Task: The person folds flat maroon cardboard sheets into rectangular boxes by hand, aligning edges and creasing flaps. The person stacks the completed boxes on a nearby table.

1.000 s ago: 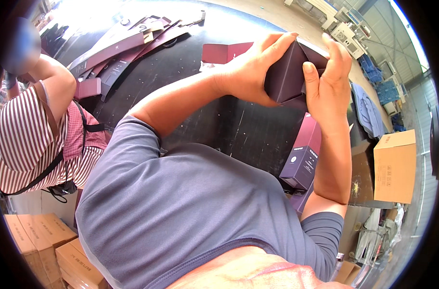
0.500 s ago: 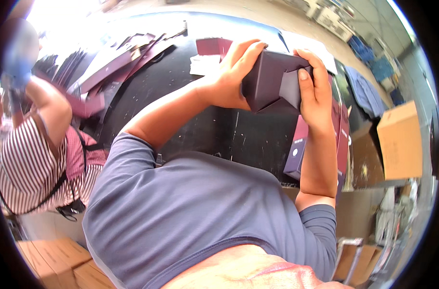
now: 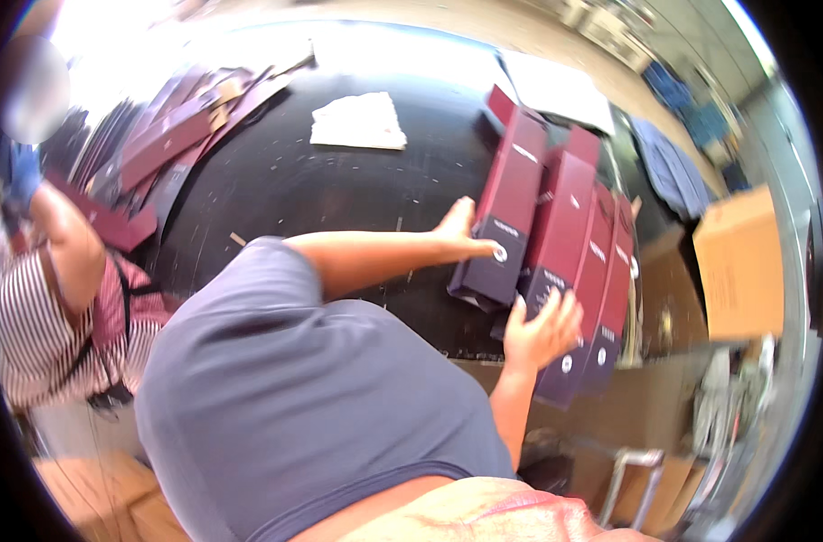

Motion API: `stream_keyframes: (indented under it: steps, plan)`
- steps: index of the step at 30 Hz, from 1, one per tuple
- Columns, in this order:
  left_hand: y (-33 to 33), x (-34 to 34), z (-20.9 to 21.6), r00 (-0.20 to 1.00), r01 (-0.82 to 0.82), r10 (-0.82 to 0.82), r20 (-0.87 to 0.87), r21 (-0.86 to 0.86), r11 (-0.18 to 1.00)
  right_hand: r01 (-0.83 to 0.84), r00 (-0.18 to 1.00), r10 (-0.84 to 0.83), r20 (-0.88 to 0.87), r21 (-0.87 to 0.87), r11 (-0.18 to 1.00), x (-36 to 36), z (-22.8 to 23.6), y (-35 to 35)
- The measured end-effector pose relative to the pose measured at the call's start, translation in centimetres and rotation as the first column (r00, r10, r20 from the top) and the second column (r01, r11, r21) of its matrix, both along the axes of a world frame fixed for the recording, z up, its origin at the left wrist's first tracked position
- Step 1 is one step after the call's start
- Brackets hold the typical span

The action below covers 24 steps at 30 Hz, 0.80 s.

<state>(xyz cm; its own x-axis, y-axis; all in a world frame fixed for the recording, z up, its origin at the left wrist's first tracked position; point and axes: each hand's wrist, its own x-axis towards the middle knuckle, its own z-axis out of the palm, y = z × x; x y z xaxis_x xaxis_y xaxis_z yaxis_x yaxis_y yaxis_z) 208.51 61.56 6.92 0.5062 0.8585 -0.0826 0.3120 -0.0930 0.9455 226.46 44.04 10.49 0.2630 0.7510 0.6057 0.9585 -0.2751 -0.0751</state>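
Several long maroon boxes with dark purple ends lie side by side at the right of the black table. My left hand (image 3: pixel 461 237) rests against the left side of the leftmost box (image 3: pixel 513 172), its thumb stretched over the dark end and its fingers apart. That box has a raised flap at its far end. My right hand (image 3: pixel 543 332) is spread at the near end of the second box (image 3: pixel 562 203), fingers apart and touching the dark part. Two more boxes (image 3: pixel 595 257) lie to the right, their near ends jutting past the table edge.
A white cloth or paper pad (image 3: pixel 359 121) lies on the black table (image 3: pixel 357 194). Flat maroon box pieces (image 3: pixel 172 140) are piled at the left, beside a person in a striped top (image 3: pixel 32 325). A brown carton (image 3: pixel 741 262) and blue cloth (image 3: pixel 669 167) are at the right.
The dark-ended box that both hands held up is now down on the table beside the others. My hands have moved down and nearer, loosening their grip; the white pad is uncovered.
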Motion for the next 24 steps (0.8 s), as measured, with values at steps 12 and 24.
stream_keyframes:
  steps: [12, 24]
  plan:
    - [6.6, 16.5, -0.1, 0.794, 0.601, -0.573, -0.203, 0.118, 0.791, 0.314, 0.945, -0.307, 0.111, -0.056, 0.948, 23.9, -4.3, 3.2]
    - [11.1, -45.5, 2.1, -0.143, -0.280, 0.840, -0.524, 0.835, 0.473, -0.560, 0.798, 0.527, -0.291, -0.037, 0.828, -4.6, -9.1, 8.7]
